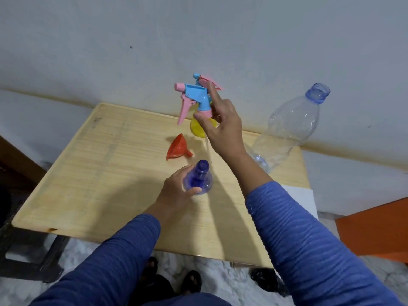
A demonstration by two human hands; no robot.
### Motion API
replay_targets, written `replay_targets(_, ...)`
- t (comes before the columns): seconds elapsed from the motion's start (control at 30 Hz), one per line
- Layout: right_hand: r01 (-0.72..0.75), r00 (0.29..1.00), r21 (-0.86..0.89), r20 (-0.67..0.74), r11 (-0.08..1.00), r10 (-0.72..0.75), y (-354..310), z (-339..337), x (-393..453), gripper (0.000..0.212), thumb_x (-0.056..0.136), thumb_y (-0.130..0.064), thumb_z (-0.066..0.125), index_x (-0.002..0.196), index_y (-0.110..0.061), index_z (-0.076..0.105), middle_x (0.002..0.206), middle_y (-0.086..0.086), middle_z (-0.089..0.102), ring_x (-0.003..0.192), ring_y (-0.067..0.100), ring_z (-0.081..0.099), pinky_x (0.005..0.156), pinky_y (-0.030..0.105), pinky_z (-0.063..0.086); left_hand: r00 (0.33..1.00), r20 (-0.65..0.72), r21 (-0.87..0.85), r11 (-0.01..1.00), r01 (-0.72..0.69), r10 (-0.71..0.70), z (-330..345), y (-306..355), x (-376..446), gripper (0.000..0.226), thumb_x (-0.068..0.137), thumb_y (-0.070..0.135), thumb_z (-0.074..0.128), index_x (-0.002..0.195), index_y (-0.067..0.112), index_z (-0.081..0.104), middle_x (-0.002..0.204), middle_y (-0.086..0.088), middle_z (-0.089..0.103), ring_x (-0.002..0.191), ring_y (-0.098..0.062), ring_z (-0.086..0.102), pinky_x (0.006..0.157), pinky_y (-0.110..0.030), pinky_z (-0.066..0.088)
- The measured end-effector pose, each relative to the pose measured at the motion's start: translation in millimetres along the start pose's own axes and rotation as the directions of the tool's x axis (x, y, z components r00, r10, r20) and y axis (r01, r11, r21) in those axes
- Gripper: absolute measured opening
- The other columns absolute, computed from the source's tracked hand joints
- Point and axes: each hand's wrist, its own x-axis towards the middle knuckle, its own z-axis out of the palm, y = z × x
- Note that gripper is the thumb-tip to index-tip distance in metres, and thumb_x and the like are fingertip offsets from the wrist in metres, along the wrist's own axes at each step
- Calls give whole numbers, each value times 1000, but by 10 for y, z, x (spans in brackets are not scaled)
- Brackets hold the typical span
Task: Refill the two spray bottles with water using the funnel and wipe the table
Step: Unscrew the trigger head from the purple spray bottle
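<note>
Left hand (176,191) grips the open blue bottle (198,180) on the table (99,162). Right hand (220,124) pinches a lifted sprayer (194,96), half hiding the yellow bottle (198,129) behind; its own pink sprayer is mostly hidden. Funnel (177,147) lies between.

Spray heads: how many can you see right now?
2. One spray head pinched by the right hand, off the blue bottle; a second spray head behind it, on the yellow bottle.

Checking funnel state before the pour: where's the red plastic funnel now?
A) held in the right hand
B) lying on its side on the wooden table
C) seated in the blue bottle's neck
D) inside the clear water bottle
B: the red plastic funnel lies tipped on the wooden table, untouched by either hand.
</note>
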Motion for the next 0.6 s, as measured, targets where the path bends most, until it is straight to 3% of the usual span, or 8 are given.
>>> replay_targets(0.13, -45, 999, -22, -16, 999, 45, -55, -66, 184, 62, 86, -24, 65, 142, -18, 38, 94, -9, 43, 94, 22, 55, 82, 29, 50, 999, 16, -32, 999, 37, -36, -2, 2, 7, 73, 66, 32, 70, 134, 20, 47, 124, 12, 52, 114, -10, 52, 99, -26, 44)
replay_targets(0.23, -141, 990, -86, -34, 986, 138, 24, -115, 215, 62, 87, -27, 64, 142, -22, 37, 98, 5, 47, 88, 21, 56, 80, 29, 49, 998, 22, -34, 997, 63, -63, -1, -12, 20, 75, 65, 34, 70, 135, 20, 46, 132, 7, 51, 119, -12, 50, 102, -31, 43)
replay_targets(0.4, -340, 940, -149, -24, 929, 340, 403, -89, -113, 61, 88, -27, 62, 143, -20, 36, 101, 15, 50, 90, 22, 53, 78, 26, 41, 998, 30, -37, 997, 63, -62, 0, -58, 34, 76, 64, 38, 72, 135, 21, 47, 133, 5, 52, 120, -11, 50, 102, -35, 43)
replay_targets(0.53, -492, 866, -171, 1, 853, 500, 704, 12, -472, 61, 88, -25, 61, 143, -16, 36, 99, 14, 51, 84, 17, 47, 64, 15, 25, 999, 43, -41, 999, 22, -21, -54, 1, 43, 65, 60, 58, 66, 120, 36, 52, 114, 20, 58, 104, 5, 53, 89, -22, 47)
replay_targets(0.6, -560, 822, -172, 11, 811, 570, 813, 80, -628, 61, 89, -26, 60, 143, -17, 36, 106, 17, 53, 85, 17, 47, 68, 15, 27, 999, 47, -19, 1000, 6, -5, -71, 49, 48, 61, 60, 64, 63, 115, 44, 48, 107, 28, 54, 99, 12, 51, 82, -12, 44)
